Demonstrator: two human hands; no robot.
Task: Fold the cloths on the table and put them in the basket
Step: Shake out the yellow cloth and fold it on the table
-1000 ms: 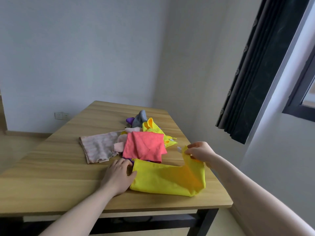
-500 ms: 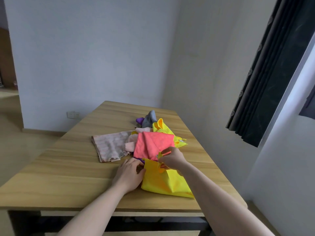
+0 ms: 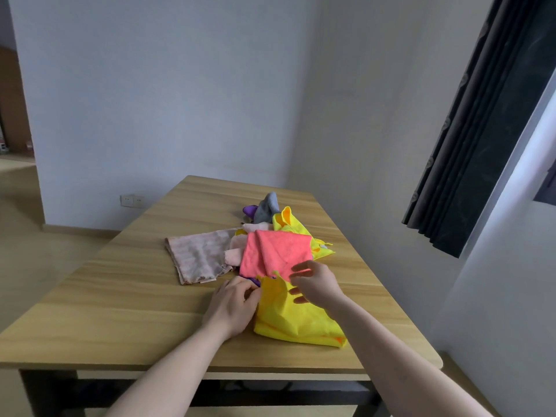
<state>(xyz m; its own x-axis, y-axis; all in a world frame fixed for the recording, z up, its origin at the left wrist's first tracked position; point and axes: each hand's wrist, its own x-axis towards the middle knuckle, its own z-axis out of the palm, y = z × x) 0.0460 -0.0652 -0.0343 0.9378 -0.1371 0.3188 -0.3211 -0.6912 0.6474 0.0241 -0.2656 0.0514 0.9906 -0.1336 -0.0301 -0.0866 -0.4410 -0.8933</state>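
Since 1 s ago, our right hand [image 3: 316, 284] carried the yellow cloth's [image 3: 288, 319] right end over to the left edge: now folded in half, near-right on table [image 3: 120, 311]. Right fingers now spread, releasing w/ no grip; left hand [image 3: 233, 307] pinches the stacked left edge. Item 1 half-folded; pink cloth [image 3: 276, 251] & pile behind untouched, basket not in view.
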